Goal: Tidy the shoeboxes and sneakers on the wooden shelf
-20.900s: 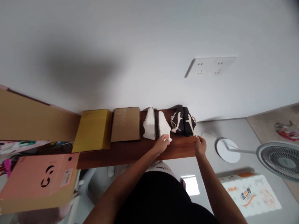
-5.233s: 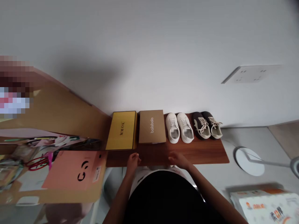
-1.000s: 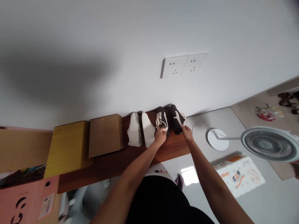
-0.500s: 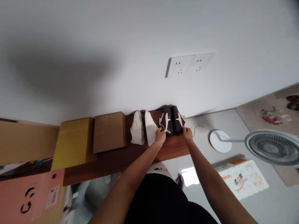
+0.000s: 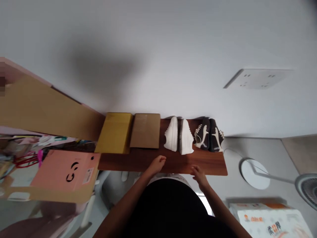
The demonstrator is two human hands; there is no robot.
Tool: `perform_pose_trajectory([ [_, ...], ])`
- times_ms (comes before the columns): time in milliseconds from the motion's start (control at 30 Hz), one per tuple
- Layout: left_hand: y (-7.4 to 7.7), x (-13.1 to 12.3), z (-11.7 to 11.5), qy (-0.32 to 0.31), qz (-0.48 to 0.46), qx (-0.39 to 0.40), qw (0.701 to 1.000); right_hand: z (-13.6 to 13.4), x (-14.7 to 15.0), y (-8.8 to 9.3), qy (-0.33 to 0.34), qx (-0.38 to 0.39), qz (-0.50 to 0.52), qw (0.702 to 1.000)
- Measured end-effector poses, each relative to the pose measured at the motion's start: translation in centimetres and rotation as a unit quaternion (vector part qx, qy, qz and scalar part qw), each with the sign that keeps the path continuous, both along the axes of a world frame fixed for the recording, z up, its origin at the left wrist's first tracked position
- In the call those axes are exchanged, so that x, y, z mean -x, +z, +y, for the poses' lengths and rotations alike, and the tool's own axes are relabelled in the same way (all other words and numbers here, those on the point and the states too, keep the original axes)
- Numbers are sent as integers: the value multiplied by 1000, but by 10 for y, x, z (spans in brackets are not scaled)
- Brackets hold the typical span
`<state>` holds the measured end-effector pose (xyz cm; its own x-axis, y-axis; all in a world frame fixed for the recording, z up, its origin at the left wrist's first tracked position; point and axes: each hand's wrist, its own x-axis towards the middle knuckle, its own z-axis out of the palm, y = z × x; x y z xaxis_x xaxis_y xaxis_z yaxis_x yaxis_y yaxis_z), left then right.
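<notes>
Left hand (image 5: 157, 163), right hand (image 5: 198, 173) withdrawn, dark shoes (image 5: 209, 135) beside white shoes (image 5: 178, 136)

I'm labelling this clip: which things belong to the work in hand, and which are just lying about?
In hand: white shoes, dark shoes, wooden shelf, with left hand and right hand empty near its front edge.
Lying about: yellow box, brown box, pink box, fan base, wall socket.

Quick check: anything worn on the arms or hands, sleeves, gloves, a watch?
Left hand and right hand wear no gloves; no watch or ring shows. Both arms are bare, with no sleeves in view. A black garment covers the body.
</notes>
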<state>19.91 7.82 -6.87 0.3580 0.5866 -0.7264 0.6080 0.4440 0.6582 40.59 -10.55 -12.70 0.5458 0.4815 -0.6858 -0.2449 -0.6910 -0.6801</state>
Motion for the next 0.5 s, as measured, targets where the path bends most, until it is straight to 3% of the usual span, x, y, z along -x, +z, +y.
perform_pose_trajectory([
  [100,4,47,16,31,-2,-46,998,44,42,22,147,-30,42,988],
  [167,9,73,28,37,-4,-74,997,79,68,36,193,-81,13,978],
  [333,22,128,55,19,-19,-133,991,155,134,61,232,-140,-43,962],
  [500,22,187,86,53,-16,-180,982,200,199,64,226,-142,-35,963],
])
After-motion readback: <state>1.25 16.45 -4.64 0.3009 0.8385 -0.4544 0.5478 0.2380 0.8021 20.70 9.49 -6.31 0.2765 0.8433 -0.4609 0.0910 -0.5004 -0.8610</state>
